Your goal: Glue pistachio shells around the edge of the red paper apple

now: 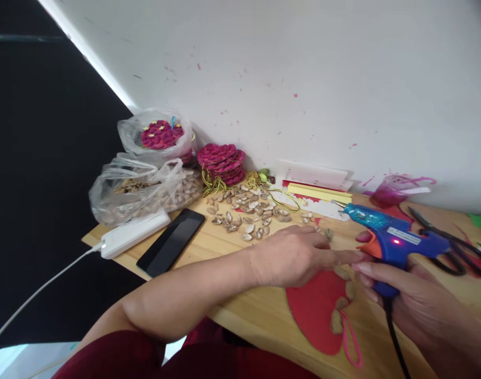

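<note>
A blue hot glue gun (394,239) with an orange trigger and a lit red light is in my right hand (412,295), its nozzle pointing up and left. My left hand (291,258) reaches over a red heart-like cutout (313,313), its index finger stretched out to the right thumb and fingertips. Whether anything small lies between those fingertips I cannot make out. Along the cutout's right edge sit several pistachio shells (336,321), and a pink loop (351,339) hangs from it. Part of the cutout is hidden under my left hand.
Loose pistachio shells (250,210) lie scattered behind my left hand. Around them are a phone (171,242), a white power bank (135,234), bags of shells (145,189), a stack of magenta pieces (221,164), scissors (453,242) and a purple-stained cup (388,192).
</note>
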Motion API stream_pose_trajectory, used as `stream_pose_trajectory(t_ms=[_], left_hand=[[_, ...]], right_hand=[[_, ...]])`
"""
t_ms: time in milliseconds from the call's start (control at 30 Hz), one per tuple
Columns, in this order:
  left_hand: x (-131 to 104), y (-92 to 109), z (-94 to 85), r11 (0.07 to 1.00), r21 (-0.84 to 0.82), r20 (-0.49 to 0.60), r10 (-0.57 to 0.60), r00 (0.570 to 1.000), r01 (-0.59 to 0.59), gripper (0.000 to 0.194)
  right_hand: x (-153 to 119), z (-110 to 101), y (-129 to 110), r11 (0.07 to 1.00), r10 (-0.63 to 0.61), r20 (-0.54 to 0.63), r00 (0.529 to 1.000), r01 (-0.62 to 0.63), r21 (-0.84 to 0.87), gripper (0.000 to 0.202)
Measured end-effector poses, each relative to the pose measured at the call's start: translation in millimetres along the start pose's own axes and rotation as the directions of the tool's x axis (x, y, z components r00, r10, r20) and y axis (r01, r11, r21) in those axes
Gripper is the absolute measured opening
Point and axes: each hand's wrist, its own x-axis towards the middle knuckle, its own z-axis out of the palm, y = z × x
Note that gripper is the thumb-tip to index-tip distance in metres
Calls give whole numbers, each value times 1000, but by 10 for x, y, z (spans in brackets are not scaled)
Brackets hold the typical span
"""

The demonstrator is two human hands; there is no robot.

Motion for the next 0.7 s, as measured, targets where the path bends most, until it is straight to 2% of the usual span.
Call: stream_pose_trajectory(t_ms=[167, 267, 367, 533, 633, 700], left_hand=[[-2, -3, 5, 1000, -29, -20, -7, 1000, 6, 48], [-19, -12, 15, 998, 69, -42, 7, 999, -4, 47], [-46, -28, 10, 979, 203, -88, -9, 996, 27, 46], [-64, -95, -38, 973, 229, -116, -17, 993, 43, 38], [-82, -193, -134, 958, 233, -132, -142, 981, 170, 24], [-132, -299, -252, 914, 236, -165, -297, 940, 330, 26]], right_hand=[[-3, -7, -3, 1000, -16, 5, 1000, 16, -1, 30], [-19, 18, -21, 1000, -17, 13, 1000, 18, -14, 30], [-36, 45, -31, 1000, -3, -35, 999, 3, 6, 32], [-26, 43, -16, 999, -10, -47, 999, 11, 38, 36], [9, 35, -8, 998, -58, -46, 997, 58, -1, 35], [27, 36, -9, 997, -72, -53, 996, 71, -20, 36]])
